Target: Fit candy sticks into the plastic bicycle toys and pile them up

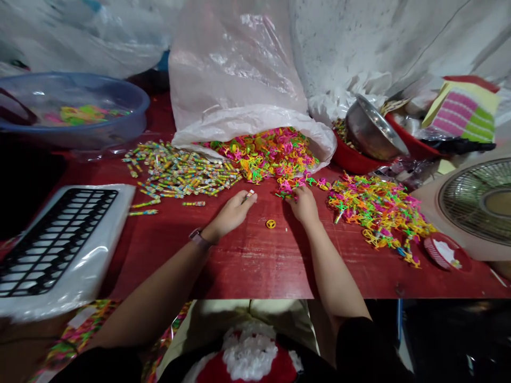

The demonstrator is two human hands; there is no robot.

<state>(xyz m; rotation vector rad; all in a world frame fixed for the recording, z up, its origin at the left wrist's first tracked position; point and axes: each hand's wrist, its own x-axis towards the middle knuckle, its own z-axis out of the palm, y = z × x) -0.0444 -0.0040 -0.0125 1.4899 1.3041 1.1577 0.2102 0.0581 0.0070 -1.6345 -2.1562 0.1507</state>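
My left hand point(231, 213) rests on the red table point(247, 260) with its fingers closed on a small wrapped candy stick point(250, 193). A watch is on that wrist. My right hand point(303, 205) reaches into the near edge of a heap of small bright plastic toys point(271, 154) spilling from a clear plastic bag point(239, 74); its fingers are curled among the pieces. A small yellow ring point(271, 224) lies on the table between my hands. A pile of wrapped candy sticks point(179, 173) lies to the left.
A second heap of plastic toys point(379, 210) lies at the right. A blue basin point(75, 109) stands back left, and a black grid tray in white plastic point(51, 239) lies near left. At the right are a metal bowl point(371, 130), a red bowl point(351, 159), a fan point(479, 199) and a small red lid point(445, 252).
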